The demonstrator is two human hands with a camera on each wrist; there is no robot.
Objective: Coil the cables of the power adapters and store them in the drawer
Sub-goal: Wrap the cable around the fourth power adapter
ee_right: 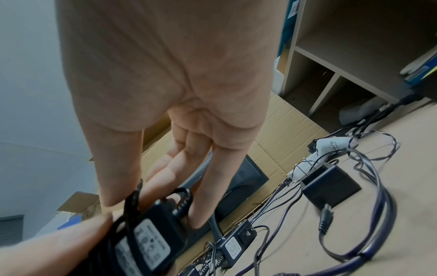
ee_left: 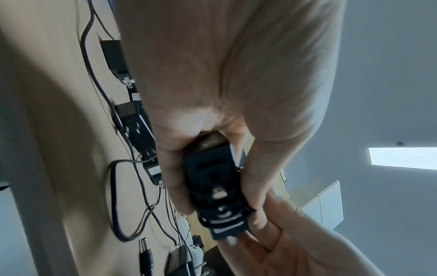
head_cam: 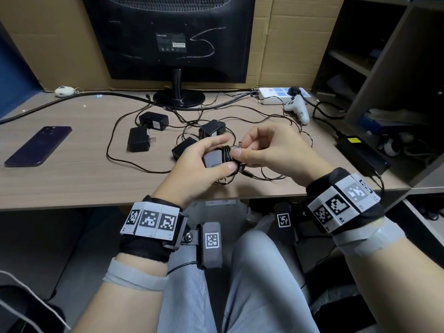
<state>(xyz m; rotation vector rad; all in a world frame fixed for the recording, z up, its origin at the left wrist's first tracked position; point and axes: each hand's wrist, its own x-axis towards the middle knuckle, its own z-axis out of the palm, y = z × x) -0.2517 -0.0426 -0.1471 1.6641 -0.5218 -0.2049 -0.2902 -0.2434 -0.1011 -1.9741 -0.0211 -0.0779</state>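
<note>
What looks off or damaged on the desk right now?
The monitor's back carries long pale scratch-like marks. Loose adapter cables sprawl tangled across the desk. The adapter in the left hand is neatly wrapped; nothing is spilled.

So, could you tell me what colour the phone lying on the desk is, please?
Dark purple; the flat rectangular phone shows best in the head view.
</note>
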